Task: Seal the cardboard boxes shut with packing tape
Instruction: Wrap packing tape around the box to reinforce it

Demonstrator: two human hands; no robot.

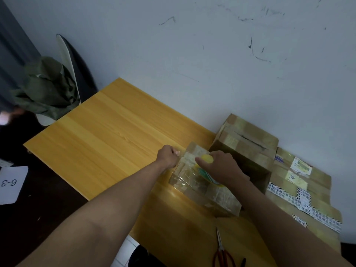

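Right now the left hand (169, 156) pinches the free end of the clear tape (189, 171) at the far-left edge of the small cardboard box (215, 191), which sits on the wooden table (107, 132). The right hand (221, 167) grips the tape roll (207, 159) over the box top. The strip runs between them, along the box's long axis, I think; glare blurs it. Scissors (221, 251) lie nearer the right arm.

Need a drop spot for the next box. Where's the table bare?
Bare: the table's left and far part, from left hand to the wall. Crowded: right side, with small box, stacked boxes and flat cardboard; scissors at the near edge.
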